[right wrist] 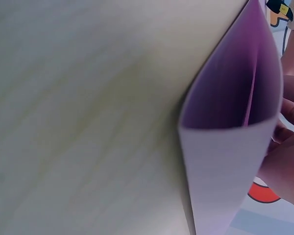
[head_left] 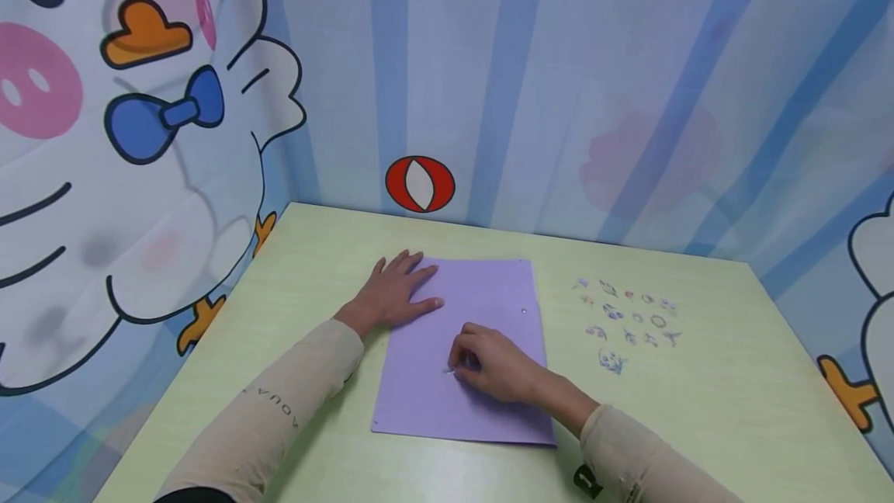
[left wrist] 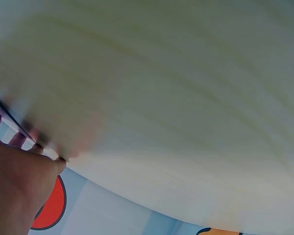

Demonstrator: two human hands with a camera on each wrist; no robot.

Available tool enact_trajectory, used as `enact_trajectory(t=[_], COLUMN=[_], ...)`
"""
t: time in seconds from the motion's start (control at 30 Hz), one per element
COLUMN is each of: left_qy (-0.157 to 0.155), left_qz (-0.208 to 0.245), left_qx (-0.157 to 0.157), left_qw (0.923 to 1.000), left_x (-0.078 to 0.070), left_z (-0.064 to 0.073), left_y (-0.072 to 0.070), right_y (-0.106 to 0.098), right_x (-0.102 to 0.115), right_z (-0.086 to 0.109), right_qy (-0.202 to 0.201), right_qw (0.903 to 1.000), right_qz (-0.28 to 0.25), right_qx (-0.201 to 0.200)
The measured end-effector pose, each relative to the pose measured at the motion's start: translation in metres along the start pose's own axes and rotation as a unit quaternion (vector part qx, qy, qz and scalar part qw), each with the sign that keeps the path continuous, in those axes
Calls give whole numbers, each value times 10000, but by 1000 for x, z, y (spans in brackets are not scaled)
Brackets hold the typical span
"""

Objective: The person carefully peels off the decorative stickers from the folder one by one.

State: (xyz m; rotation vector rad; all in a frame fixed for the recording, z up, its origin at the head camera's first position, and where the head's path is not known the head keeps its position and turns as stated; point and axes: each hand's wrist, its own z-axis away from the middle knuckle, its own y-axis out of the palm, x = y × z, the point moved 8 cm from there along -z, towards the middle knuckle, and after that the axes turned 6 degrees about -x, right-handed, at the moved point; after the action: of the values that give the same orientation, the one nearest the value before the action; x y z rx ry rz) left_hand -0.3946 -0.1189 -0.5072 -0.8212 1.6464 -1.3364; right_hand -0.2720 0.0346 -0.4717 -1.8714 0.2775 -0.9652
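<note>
A purple sheet of paper (head_left: 419, 402) lies on the table, with a small pale mark near its right edge and tiny marks at its corners. My left hand (head_left: 394, 293) rests with spread fingers on the sheet's upper left edge. Over the middle of the sheet, my right hand (head_left: 499, 367) has curled fingers and pinches a small, pale, see-through sticker (head_left: 448, 370) close to the paper. In the right wrist view the purple paper (right wrist: 225, 171) bulges up in layers beside the right hand (right wrist: 284, 169). The left wrist view shows the back of the left hand (left wrist: 19, 186).
Several small see-through stickers (head_left: 611, 363) with flower-like and ring shapes lie in loose rows on the pale green table (head_left: 726, 394), right of the sheet. A striped blue backdrop (head_left: 454, 84) with cartoon figures stands along the table's back and sides.
</note>
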Motion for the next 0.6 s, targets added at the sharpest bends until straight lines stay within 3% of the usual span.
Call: enact_trajectory(t=[0.6], left_qy=[-29], left_qz=[-11], left_qx=[-12], left_qw=[10000], left_x=[0], left_z=[-1], left_y=[0], right_y=[-4], right_x=[1], right_z=[1], right_qy=[-3], right_qw=[9996], right_qz=[-278], right_qx=[-68])
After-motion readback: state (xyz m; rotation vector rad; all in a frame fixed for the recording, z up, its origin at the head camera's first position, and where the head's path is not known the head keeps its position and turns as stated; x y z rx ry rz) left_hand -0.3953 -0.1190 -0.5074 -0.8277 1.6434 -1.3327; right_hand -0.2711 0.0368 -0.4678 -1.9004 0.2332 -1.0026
